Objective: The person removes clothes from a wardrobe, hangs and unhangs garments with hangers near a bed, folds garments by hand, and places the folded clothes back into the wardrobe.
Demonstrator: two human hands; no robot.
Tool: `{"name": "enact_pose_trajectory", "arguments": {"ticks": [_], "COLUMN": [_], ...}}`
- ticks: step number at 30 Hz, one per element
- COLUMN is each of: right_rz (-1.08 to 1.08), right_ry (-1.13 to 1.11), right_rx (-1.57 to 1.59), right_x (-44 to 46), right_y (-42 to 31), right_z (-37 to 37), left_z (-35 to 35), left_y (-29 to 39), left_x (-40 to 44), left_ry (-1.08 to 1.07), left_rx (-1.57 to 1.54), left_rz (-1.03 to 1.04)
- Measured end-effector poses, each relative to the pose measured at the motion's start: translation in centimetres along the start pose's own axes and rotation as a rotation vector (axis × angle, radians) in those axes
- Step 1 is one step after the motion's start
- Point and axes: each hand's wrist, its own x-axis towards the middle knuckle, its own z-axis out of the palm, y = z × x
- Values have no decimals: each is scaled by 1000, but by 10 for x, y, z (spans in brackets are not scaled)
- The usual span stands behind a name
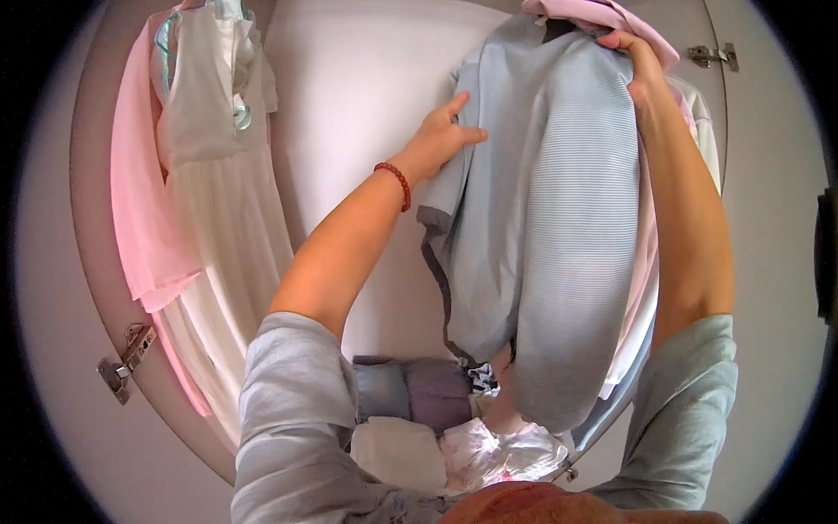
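Note:
A blue-grey striped jacket (580,201) with dark trim hangs at the right of the wardrobe, its sleeve reaching low. At its left edge is my left hand (443,135), with a red bead bracelet (397,182) on the wrist; thumb and index finger are spread apart and the palm holds nothing. My right hand (633,59) is up at the jacket's right shoulder, its fingers closed round the cloth beside a pink garment (650,31). Part of the right hand is hidden by the fabric.
White dress (223,201) and sheer pink garment (144,210) hang at the left. Folded grey and purple clothes (436,393), a white folded piece (397,450) and a shiny patterned one (502,450) lie at the bottom. Metal hinges (127,362) show on both door sides.

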Motion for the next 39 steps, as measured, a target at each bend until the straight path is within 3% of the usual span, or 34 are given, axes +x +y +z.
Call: {"name": "enact_pose_trajectory", "arguments": {"ticks": [4, 6, 9, 14, 18, 19, 21, 26, 30, 32, 33, 34, 36, 37, 38, 39], "right_rz": [14, -125, -85, 82, 5, -11, -37, -9, 234, -910, -1064, -1100, -998, -929, -915, -919], "right_ry": [-70, -101, -101, -123, -142, -160, -198, -322, -446, -164, -210, -254, -159, -53, -42, 15], "right_rx": [-19, -21, -12, -4, 33, 45, 76, 170, 329, -44, -908, -1790, -1832, -1857, -1873, -1925], "right_x": [39, 39, 37, 59, 53, 50, 30, -58, -152, -186, -216, -244, -264, -271, -275, -277], "right_y": [0, 9, 8, 22, 24, 23, 26, 23, 24, 161, 156, 145, 156, 161, 161, 160], "right_z": [-7, 3, 11, 7, 2, -1, -3, -11, -15, 13, -7, -26, -43, -49, -57, -66], "left_z": [-8, -11, -14, -8, -12, -13, -15, -10, -1, 5, 3, 4, 0, -1, -5, -6], "left_y": [-2, -9, -12, -18, -45, -56, -85, -170, -203, -217, -252, -252, -237, -248, -260, -245], "left_x": [12, 23, 32, 15, -8, -14, -26, -59, -89, -111, -116, -122, -126, -125, -125, -128], "left_ry": [50, 51, 34, 14, -61, -38, -32, 180, 78, 55, 118, 104, 325, 404, 387, 510], "left_rx": [53, 92, 77, 119, 180, 329, 449, 866, 739, 656, 870, 856, 413, -52, -60, -353], "left_rz": [43, 64, 85, -22, -126, -103, -129, 56, -80, -137, 82, 65, 47, -14, -18, -204]}}
